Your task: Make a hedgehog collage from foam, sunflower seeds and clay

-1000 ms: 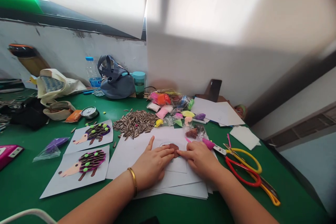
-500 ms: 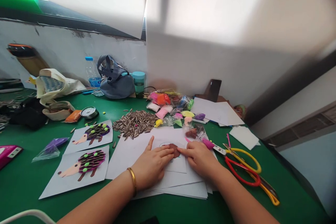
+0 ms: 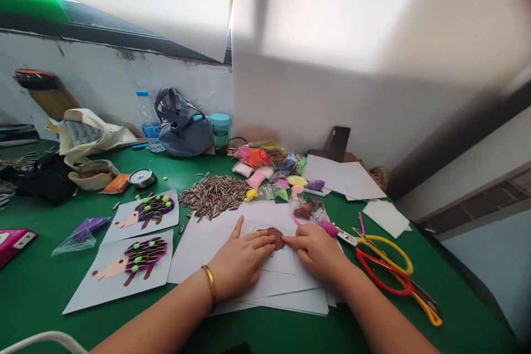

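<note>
A brown flattened piece of clay (image 3: 277, 237) lies on a small white sheet (image 3: 282, 263) with drawn lines, on top of larger white papers (image 3: 194, 249). My left hand (image 3: 240, 260) rests flat on the sheet, fingers stretched, fingertips on the clay's left part. From the right, my right hand (image 3: 313, 249) touches the clay's edge with its extended index finger, the other fingers curled with nothing visible in them. Two hedgehog pictures (image 3: 141, 260) with purple bodies, seeds and green dots lie at the left.
Striped seeds (image 3: 215, 193) are heaped behind the papers, beside bagged coloured clay (image 3: 257, 168). Scissors with red and yellow handles (image 3: 384, 271) lie at the right. Farther back stand a blue bag (image 3: 185, 133), a bottle (image 3: 149, 121) and a phone (image 3: 339, 142).
</note>
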`<state>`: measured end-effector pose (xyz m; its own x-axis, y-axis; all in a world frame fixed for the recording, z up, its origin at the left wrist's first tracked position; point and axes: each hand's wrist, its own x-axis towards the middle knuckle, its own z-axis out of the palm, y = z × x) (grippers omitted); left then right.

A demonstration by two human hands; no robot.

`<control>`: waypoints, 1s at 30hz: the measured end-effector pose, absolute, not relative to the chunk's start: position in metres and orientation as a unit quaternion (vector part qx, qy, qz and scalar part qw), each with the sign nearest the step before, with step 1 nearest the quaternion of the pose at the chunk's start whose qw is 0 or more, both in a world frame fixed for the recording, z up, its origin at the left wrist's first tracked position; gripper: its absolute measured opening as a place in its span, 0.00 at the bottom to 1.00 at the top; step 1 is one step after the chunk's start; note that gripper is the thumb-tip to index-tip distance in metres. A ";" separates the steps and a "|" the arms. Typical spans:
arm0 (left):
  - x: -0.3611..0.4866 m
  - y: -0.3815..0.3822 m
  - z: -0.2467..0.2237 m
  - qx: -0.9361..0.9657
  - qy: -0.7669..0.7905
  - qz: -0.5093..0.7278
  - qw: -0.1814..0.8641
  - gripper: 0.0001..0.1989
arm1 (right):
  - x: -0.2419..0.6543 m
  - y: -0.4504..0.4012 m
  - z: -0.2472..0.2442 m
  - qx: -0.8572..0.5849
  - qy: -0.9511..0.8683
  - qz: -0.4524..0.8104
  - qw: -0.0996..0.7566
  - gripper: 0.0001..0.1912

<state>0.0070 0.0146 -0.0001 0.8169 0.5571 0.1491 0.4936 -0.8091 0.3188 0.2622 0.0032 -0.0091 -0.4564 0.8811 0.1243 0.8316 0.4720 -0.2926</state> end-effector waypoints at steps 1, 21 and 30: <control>0.007 0.015 0.000 0.944 0.278 0.120 0.134 0.33 | 0.262 0.003 -0.010 -0.506 -0.847 0.095 0.136 0.26; 0.007 0.015 0.000 0.944 0.276 0.120 0.137 0.34 | 0.244 0.008 -0.015 -0.529 -0.838 0.070 0.114 0.26; 0.007 0.014 0.001 0.939 0.290 0.124 0.139 0.32 | 0.239 0.009 -0.017 -0.517 -0.840 0.091 0.136 0.29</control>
<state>0.0072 0.0142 0.0005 0.8010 0.5788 0.1528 0.5098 -0.7934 0.3327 0.2394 0.0093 -0.0169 -0.4286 0.8934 0.1348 0.8438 0.4491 -0.2937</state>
